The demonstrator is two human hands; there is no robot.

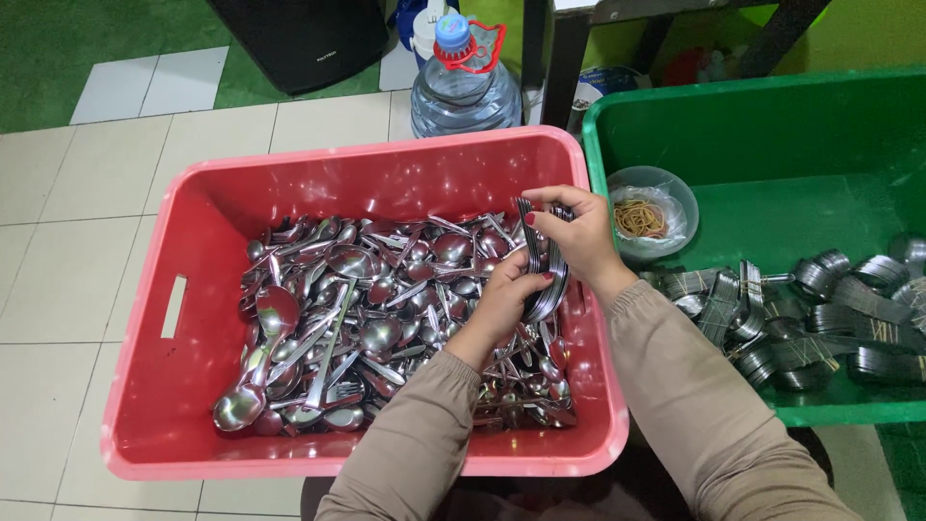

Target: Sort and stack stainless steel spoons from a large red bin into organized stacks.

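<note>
Tiled floor, pale squares. Nearest: red plastic crate (154, 386) heaped with loose spoons (367, 328). Over its right side, left hand (508, 299) and right hand (577, 236) both closed around a stack of spoons (545, 280), held upright-ish. Just right, green crate (772, 125) with banded spoon bundles (820, 328), bowl of rubber bands (644, 218). Further back, big water bottle (463, 87).

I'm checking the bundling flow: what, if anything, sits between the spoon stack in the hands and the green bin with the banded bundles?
Both hands, left hand and right hand, grip the spoon stack above the red bin. Toward the green bin only the two rims intervene; a clear bowl of rubber bands sits just inside.
</note>
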